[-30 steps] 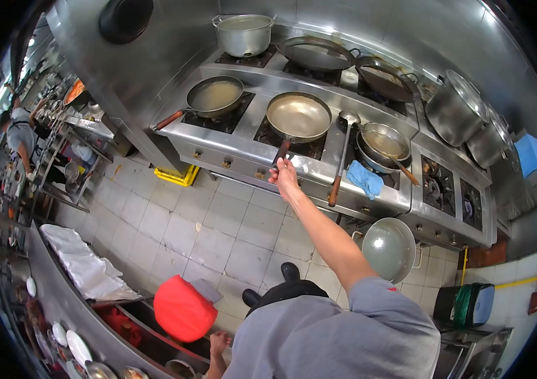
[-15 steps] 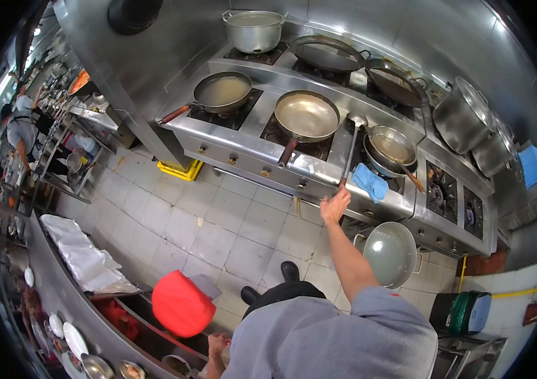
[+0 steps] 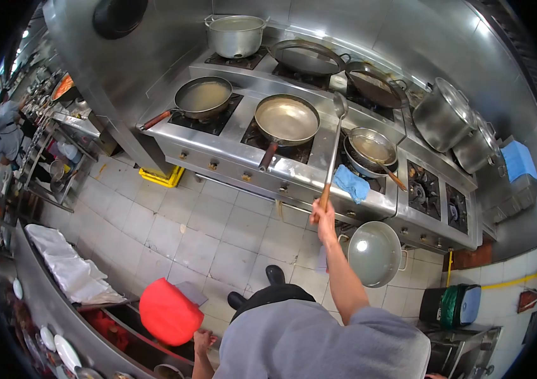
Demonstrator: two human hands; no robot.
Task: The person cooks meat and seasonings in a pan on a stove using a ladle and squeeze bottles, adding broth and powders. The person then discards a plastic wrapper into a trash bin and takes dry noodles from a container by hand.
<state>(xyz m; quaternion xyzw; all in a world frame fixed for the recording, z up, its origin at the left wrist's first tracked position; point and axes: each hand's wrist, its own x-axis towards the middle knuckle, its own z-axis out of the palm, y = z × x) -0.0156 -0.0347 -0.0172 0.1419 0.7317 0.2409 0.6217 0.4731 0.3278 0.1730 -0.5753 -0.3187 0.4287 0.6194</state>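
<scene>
My right hand [image 3: 323,218] is closed round the wooden handle of a long metal ladle [image 3: 333,145]. The ladle's bowl points away from me, over the stove between a wide frying pan [image 3: 287,120] and a smaller pan [image 3: 371,146]. Just right of the handle, a blue cloth [image 3: 351,184] lies on the stove's front edge. Low on the left, my left hand [image 3: 204,342] hangs beside a red round seat or lid [image 3: 170,311], its fingers loosely bent and apart, with nothing visible in them.
Along the steel stove [image 3: 218,165] stand another frying pan [image 3: 203,97], a large pot [image 3: 235,36], woks [image 3: 306,57] and tall stockpots [image 3: 443,114]. A wide pot [image 3: 374,254] is below the stove's front. A steel counter [image 3: 60,297] runs along the left; people [image 3: 8,129] stand far left.
My right hand has closed round the ladle's handle, and the ladle has shifted toward me and left, clear of the smaller pan's rim. My left hand has moved slightly left. The view has shifted.
</scene>
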